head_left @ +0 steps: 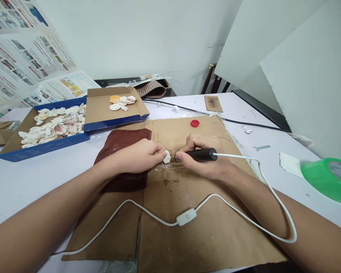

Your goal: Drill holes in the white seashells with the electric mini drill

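Note:
Pinched between the fingers of my left hand (143,156) is a small white shell (167,157), held low over the brown cardboard (187,227). My right hand (206,157) grips a black cylindrical tool (201,154) with a white cord; its tip points left at the shell, a small gap apart. The cord runs over the cardboard through a white inline switch (186,217). A dark red cloth (125,146) lies partly under my left hand and wrist.
A blue box (45,145) of shells stands at the left, its lid (102,113) holding several more. A red cap (194,123) lies on the cardboard. Green tape (315,180), a small wrench (262,148) and a cardboard square (213,104) are on the right.

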{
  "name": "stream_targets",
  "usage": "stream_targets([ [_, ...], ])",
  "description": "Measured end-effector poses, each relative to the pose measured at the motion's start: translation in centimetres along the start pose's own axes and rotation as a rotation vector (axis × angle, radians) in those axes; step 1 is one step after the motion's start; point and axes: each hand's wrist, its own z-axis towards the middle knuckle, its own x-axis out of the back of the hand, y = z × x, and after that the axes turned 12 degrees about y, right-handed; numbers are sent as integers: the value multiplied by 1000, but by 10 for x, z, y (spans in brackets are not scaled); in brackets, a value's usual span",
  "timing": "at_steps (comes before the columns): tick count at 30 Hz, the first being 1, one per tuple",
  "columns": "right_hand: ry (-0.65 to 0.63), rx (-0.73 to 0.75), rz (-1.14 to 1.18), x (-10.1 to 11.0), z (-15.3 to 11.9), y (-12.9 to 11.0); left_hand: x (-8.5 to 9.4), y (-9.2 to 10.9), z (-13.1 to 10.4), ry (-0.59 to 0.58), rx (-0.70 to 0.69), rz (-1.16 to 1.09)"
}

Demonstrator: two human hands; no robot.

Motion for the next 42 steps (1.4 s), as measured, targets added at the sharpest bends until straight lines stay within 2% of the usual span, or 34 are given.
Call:
stream_targets([
  [4,-63,-99,20,3,2,-2,1,1,0,1,-21,26],
  [10,-131,-179,52,8,4,-4,-3,3,-1,-8,25,12],
  [18,-81,-117,58,5,2,3,-5,2,2,44,53,50],
  [22,-62,-58,21,2,-2,3,-3,2,3,-3,77,29],
  [27,-54,-2,16,-8,-8,-1,1,-3,1,-63,-1,-80],
  [33,-18,-116,28,-19,2,-6,3,-8,4,-96,-57,-125],
  [37,58,-211,138,-22,10,5,4,-9,5,-117,-30,-130],
  [42,138,-238,211,-22,9,19,5,-9,4,-114,-17,-129],
])
